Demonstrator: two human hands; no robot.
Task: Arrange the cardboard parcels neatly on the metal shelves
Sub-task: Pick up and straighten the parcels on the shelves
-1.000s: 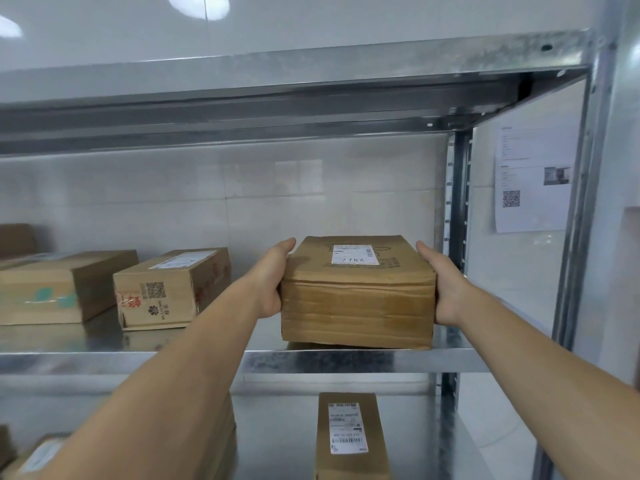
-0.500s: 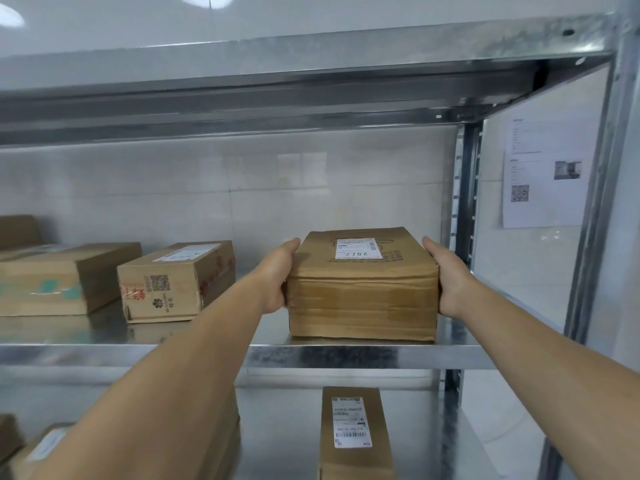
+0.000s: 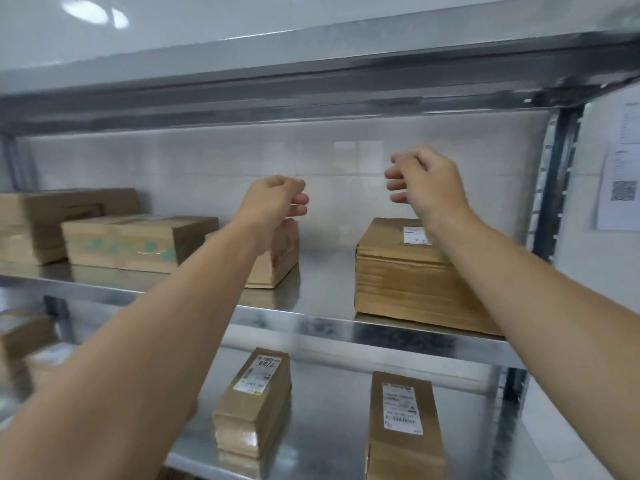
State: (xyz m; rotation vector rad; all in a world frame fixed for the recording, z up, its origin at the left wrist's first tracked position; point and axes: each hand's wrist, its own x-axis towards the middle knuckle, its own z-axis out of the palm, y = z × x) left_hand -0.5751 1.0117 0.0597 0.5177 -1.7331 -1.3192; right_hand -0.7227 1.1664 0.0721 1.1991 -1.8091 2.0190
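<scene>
A brown cardboard parcel point(image 3: 401, 275) with a white label stands on the middle metal shelf point(image 3: 346, 327) near its right end. Both my hands hover above the shelf and hold nothing. My left hand point(image 3: 277, 200) is raised with loosely curled fingers, in front of a smaller parcel point(image 3: 277, 258) that my forearm partly hides. My right hand point(image 3: 426, 181) hangs above the labelled parcel, fingers loosely bent, clear of it. Further left on the same shelf lie a long parcel with green marks point(image 3: 138, 242) and another box point(image 3: 41, 220) behind it.
The lower shelf point(image 3: 329, 410) carries two narrow labelled parcels point(image 3: 254, 400) point(image 3: 403, 427) and blurred boxes point(image 3: 24, 341) at far left. An upper shelf point(image 3: 311, 74) runs overhead. A steel upright point(image 3: 557, 188) stands at right, with a printed sheet point(image 3: 620, 188) on the wall beyond.
Both hands have let go of the labelled parcel's sides and risen above it. The view has swung left and down, showing more of the lower shelf.
</scene>
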